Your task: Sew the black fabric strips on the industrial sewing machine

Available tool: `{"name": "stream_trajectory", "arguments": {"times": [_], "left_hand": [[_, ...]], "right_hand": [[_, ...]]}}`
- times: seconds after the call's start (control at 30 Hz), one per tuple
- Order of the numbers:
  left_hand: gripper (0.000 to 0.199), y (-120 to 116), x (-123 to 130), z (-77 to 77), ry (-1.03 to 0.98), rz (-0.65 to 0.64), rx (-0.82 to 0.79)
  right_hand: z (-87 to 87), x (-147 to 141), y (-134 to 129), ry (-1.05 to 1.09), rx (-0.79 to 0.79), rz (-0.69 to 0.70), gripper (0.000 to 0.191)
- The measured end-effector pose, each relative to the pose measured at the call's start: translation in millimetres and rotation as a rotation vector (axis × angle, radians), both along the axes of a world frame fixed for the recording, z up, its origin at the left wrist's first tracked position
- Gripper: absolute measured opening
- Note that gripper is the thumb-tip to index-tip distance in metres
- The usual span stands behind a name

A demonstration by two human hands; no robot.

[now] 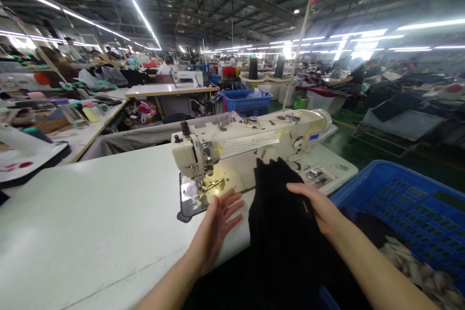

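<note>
A bundle of black fabric hangs over the front edge of the white sewing table, right of centre. My right hand grips its right side, thumb in front and the other fingers hidden behind the cloth. My left hand is left of the fabric, apart from it, with its fingers spread and nothing in it. Just beyond my left hand stands a cream sewing machine, its needle area above a shiny metal plate. A paper strip is stuck along the machine's arm.
At the right, a blue basket holds dark and beige cloth pieces. Behind the machine are another blue basket and two black thread cones beside a pole. A second machine shows at the left edge. People sit further back.
</note>
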State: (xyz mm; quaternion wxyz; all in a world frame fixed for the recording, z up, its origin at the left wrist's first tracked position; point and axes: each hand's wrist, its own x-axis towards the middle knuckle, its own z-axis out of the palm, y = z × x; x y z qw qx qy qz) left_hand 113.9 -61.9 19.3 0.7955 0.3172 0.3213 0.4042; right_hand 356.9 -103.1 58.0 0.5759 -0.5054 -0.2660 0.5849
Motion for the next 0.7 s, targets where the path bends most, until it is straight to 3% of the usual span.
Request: {"name": "stream_trajectory", "arguments": {"times": [0.07,0.13,0.27,0.37,0.53,0.7], "left_hand": [[0.077,5.0,-0.1,4.4,-0.020,-0.186,-0.003],[0.061,7.2,6.8,7.7,0.027,-0.233,-0.003],[0.041,16.4,25.0,12.9,0.155,-0.085,0.008],[0.035,30.0,28.5,19.3,0.156,-0.029,-0.102],[0.036,46.1,26.7,27.4,0.202,-0.005,-0.140],[0.032,52.8,38.8,25.6,0.249,0.068,-0.039]], "right_hand": [[-1.4,-11.6,7.2,-0.068,-0.005,0.126,0.043],[-6.7,-22.9,19.3,-0.200,0.058,0.143,0.048],[-26.6,-18.4,47.9,-0.662,0.276,0.097,0.042],[-45.2,3.4,56.2,-1.010,0.385,0.084,0.044],[-68.9,20.7,35.9,-1.305,0.573,0.297,0.014],[-79.4,28.3,18.2,-1.581,0.622,0.328,0.019]]}}
